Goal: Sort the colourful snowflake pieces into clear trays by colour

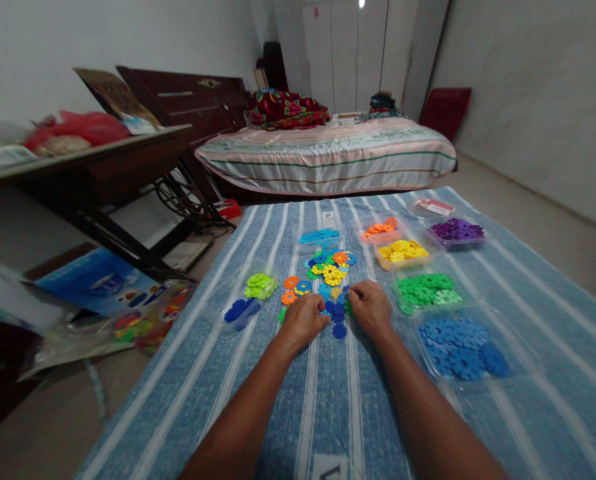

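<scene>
A mixed pile of coloured plastic flower discs (331, 270) lies on a blue striped cloth (328, 400). My left hand (303, 320) rests palm down at the pile's near edge, fingers curled over dark blue discs (338, 313). My right hand (371, 308) sits just right of it, fingertips on discs at the pile's near right. Whether either hand grips a disc is hidden. Clear trays hold sorted discs: dark blue (461, 347), green (425, 290), yellow (401, 251), orange (378, 230), purple (457, 231), light blue (319, 236).
Left of the pile stand small trays with lime green discs (261, 285) and dark blue discs (241, 310). A bag of discs (143, 323) lies on the floor at left beside a wooden table (93, 167). A bed (328, 153) stands behind the cloth.
</scene>
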{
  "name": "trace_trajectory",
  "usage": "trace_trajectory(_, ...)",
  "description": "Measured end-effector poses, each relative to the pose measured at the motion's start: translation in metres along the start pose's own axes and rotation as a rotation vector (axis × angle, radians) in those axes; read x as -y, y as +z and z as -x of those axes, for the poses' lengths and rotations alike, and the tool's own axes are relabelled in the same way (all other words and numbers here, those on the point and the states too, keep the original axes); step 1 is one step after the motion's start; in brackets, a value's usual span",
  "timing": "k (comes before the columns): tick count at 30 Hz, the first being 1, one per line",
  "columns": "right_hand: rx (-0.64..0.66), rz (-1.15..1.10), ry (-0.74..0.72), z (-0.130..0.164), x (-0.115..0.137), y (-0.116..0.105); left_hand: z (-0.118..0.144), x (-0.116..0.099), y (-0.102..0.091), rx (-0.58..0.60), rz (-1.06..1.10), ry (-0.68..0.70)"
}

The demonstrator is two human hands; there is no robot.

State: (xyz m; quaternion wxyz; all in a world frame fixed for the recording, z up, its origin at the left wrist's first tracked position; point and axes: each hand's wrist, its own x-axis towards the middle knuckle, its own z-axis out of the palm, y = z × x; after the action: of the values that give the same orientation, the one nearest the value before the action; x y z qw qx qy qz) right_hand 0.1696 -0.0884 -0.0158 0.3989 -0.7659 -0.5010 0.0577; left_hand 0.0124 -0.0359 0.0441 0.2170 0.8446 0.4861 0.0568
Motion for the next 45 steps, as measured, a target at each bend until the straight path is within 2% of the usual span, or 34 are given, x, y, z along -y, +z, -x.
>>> trace_trajectory(3,-0.002,-0.002,0.003,0.000,0.000,0.000,0.000,0.002,0.001,0.010,0.035,-0.031)
trace_trajectory(7,-0.004,-0.007,-0.002,0.000,0.000,0.000,-0.001,0.007,0.005,0.004,0.114,0.004)
trace_trajectory(14,-0.005,-0.015,-0.010,0.000,0.001,-0.001,-0.006,0.010,0.006,0.054,0.509,-0.034)
trace_trajectory(16,-0.003,-0.008,-0.010,-0.001,0.002,-0.002,-0.016,0.004,-0.002,0.060,0.626,-0.080)
trace_trajectory(18,0.001,-0.008,-0.011,-0.001,0.003,-0.003,-0.033,-0.007,-0.018,0.018,0.725,-0.137)
trace_trajectory(23,0.001,-0.022,-0.012,-0.001,0.002,-0.002,-0.089,-0.037,-0.069,-0.268,1.160,-0.185)
trace_trajectory(25,-0.003,-0.025,-0.011,-0.001,0.001,-0.002,-0.101,-0.041,-0.078,-0.336,1.206,-0.228)
trace_trajectory(27,-0.003,-0.024,-0.007,-0.002,0.001,-0.001,-0.101,-0.039,-0.075,-0.322,1.121,-0.267)
trace_trajectory(30,-0.002,-0.023,-0.002,-0.002,0.001,-0.001,-0.085,-0.026,-0.053,-0.172,0.895,-0.259)
trace_trajectory(33,-0.007,-0.022,-0.005,-0.002,0.001,-0.001,-0.063,-0.009,-0.031,-0.032,0.678,-0.180)
trace_trajectory(35,-0.008,-0.017,-0.007,-0.002,0.002,-0.001,-0.051,0.001,-0.022,0.013,0.510,-0.103)
trace_trajectory(39,-0.006,-0.013,0.002,-0.002,0.002,-0.002,-0.032,0.011,-0.021,0.039,0.198,0.011)
trace_trajectory(45,0.001,-0.012,0.002,-0.001,0.002,-0.002,-0.012,0.004,-0.022,0.034,-0.027,0.028)
